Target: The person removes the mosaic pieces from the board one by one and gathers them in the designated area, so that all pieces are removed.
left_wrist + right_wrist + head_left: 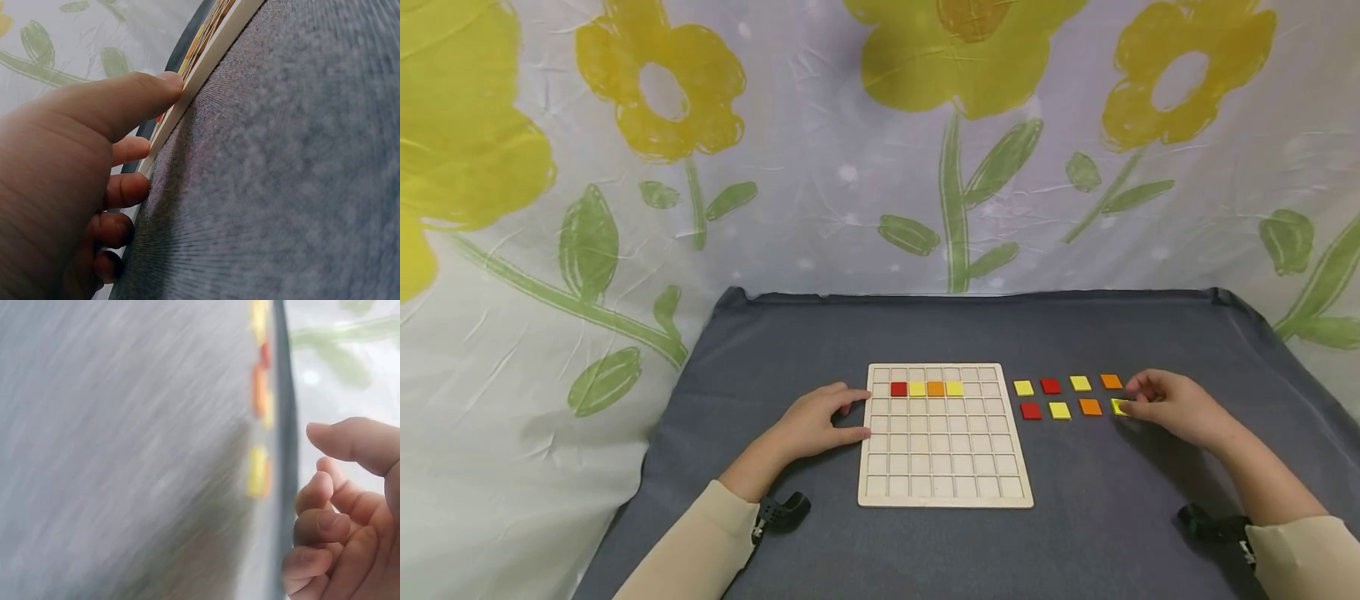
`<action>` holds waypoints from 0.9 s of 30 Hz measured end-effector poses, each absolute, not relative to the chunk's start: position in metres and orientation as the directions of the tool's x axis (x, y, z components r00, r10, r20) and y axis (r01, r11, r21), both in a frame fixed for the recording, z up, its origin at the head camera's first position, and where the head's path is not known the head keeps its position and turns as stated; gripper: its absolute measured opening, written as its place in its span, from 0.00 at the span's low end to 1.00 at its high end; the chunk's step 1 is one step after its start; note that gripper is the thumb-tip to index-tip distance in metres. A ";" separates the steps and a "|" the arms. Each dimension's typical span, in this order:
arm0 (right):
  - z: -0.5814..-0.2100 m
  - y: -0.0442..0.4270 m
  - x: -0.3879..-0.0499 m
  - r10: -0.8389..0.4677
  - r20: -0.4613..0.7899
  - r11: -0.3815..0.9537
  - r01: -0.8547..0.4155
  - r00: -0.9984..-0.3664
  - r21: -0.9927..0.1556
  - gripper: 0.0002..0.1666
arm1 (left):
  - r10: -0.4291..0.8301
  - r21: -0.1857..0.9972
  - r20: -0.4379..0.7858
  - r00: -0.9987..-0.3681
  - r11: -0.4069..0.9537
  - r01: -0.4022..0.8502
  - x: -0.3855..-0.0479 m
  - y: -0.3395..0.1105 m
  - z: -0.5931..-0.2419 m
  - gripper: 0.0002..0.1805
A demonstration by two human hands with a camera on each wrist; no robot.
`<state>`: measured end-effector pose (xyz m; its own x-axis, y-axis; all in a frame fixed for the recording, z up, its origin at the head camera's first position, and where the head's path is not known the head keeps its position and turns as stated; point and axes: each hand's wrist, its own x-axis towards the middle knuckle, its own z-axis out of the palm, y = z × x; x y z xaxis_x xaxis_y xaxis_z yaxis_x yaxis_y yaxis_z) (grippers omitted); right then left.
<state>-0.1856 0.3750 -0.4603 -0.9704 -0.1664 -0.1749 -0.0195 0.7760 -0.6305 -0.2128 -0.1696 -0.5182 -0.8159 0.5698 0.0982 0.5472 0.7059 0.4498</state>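
Observation:
A pale wooden grid board (951, 487) lies on the dark cloth, with one red, two yellow and one orange tile in its second row from the far side. The left hand (811, 423) touches the board's left edge with thumb and index finger spread apart; in the left wrist view the thumb of this hand (94, 144) rests against the wooden rim (215, 59). At the right end of the loose tiles, the right hand (1180, 408) hovers by a yellow tile (1117, 407), partly covering it. In the right wrist view, thumb and bent fingers of that hand (350, 512) stand apart, holding nothing.
Two rows of loose red (1031, 411), yellow (1060, 410) and orange (1090, 407) tiles lie right of the board. Dark cloth (775, 333) covers the table. Behind it hangs a white curtain (820, 217) with yellow flowers.

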 end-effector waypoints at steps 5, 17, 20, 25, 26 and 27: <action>-0.441 0.355 -0.184 -0.163 -0.114 0.759 -0.051 -0.980 -0.649 0.22 | 0.567 0.447 0.096 -0.818 0.710 0.545 -0.214 -0.169 -0.516 0.33; -0.413 0.290 -0.188 -0.241 0.031 0.663 -0.188 -0.970 -0.724 0.17 | 0.562 0.452 0.087 -0.823 0.714 0.535 -0.212 -0.170 -0.513 0.33; -0.411 0.277 -0.192 -0.265 0.044 0.640 -0.209 -0.963 -0.740 0.16 | 0.564 0.450 0.084 -0.821 0.714 0.537 -0.212 -0.169 -0.513 0.32; -0.409 0.255 -0.196 -0.298 0.045 0.595 -0.223 -0.953 -0.773 0.17 | 0.565 0.449 0.080 -0.821 0.715 0.536 -0.212 -0.169 -0.513 0.33; -0.409 0.251 -0.197 -0.304 0.044 0.588 -0.224 -0.952 -0.777 0.16 | 0.565 0.447 0.080 -0.821 0.716 0.536 -0.212 -0.169 -0.514 0.33; -0.409 0.247 -0.199 -0.311 0.042 0.583 -0.225 -0.950 -0.781 0.16 | 0.564 0.446 0.080 -0.822 0.717 0.536 -0.212 -0.169 -0.515 0.33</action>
